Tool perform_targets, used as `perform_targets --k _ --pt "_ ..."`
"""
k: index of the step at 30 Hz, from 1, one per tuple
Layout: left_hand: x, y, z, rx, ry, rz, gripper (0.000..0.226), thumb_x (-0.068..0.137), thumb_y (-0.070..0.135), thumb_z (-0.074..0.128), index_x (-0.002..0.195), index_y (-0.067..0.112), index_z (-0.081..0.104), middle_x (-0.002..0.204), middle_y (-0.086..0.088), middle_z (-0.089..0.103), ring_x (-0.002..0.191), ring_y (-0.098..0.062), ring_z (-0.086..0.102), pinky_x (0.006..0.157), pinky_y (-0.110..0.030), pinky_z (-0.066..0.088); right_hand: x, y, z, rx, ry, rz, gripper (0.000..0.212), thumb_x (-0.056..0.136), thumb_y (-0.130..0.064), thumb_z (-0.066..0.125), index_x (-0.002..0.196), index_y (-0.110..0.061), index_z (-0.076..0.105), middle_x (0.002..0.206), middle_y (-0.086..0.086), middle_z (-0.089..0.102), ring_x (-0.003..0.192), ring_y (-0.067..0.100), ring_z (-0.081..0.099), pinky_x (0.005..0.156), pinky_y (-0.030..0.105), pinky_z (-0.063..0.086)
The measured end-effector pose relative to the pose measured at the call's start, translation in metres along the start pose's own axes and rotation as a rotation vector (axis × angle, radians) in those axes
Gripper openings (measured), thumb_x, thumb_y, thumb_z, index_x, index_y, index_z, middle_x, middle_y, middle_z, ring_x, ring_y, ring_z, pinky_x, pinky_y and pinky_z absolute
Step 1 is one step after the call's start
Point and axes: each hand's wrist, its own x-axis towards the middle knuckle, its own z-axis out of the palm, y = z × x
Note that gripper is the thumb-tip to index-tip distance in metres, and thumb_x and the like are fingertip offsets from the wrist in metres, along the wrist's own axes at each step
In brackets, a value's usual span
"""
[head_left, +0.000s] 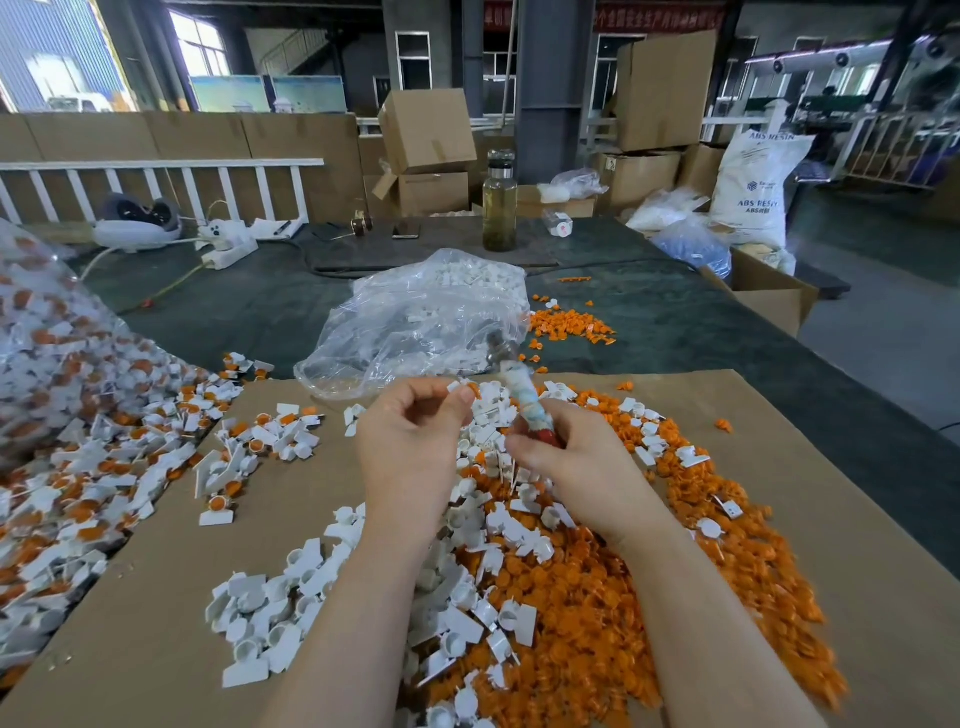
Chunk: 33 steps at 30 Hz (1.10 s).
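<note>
Cardboard (779, 519) is covering the near end of the table (675, 322), and I am watching both hands working above the middle of the sheet, close to its far edge.

The left hand (410, 447) is hovering with its fingers curled in. Its thumb and forefinger are pinching a small white piece (454, 386) with an orange cap (472, 389) at the fingertips, lifted clear of the heap below.

The right hand (566, 462) is sitting just beside it. Its fingers are wrapping round the lower, red end of a tool (524, 395) with a taped handle. The tool is tilting up and away from me, and its metal head is reaching over the far edge of the cardboard. The head is too blurred for me to make out its shape.

Under and between the hands, loose white parts (280, 613) are lying scattered across the middle of the sheet. A thick drift of loose orange caps (597, 597) is filling its right half down to the near edge. Finished white-and-orange pieces (78, 493) are spilling over the sheet's left edge.

A clear bag (415, 322) of white parts is slumping just past the far edge. A bottle (500, 208) is standing upright near the far edge of the table.
</note>
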Motion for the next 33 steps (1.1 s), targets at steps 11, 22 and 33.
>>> perform_targets --k 11,22,33 --pt "-0.013 -0.002 0.014 0.141 -0.04 0.115 0.01 0.083 0.019 0.079 0.08 0.026 0.072 0.074 0.018 0.07 0.067 0.002 0.064 0.06 -0.007 0.046 0.003 -0.005 0.014 -0.028 0.342 -0.166 0.031 0.091 -0.026 0.067 0.068 -0.033 0.049 0.058 -0.029 0.055 0.054 -0.002 0.051 0.05 0.011 0.037" --pt "-0.012 -0.003 0.012 0.112 -0.059 0.109 0.012 0.085 0.017 0.077 0.081 0.027 0.071 0.076 0.016 0.071 0.071 -0.001 0.066 0.065 -0.011 0.05 0.002 -0.005 0.006 0.084 0.186 -0.055 0.011 0.092 -0.029 0.066 0.086 -0.02 0.064 0.065 -0.014 0.06 0.059 0.002 0.055 0.053 0.018 0.044" --pt "0.009 -0.006 -0.009 -0.289 -0.054 -0.09 0.003 0.088 0.011 0.071 0.087 0.014 0.071 0.071 0.006 0.072 0.067 -0.01 0.068 0.076 -0.027 0.058 -0.004 -0.003 -0.011 -0.074 -0.273 0.065 0.016 0.091 -0.029 0.067 0.104 -0.024 0.059 0.095 -0.002 0.065 0.083 0.011 0.062 0.067 0.024 0.051"
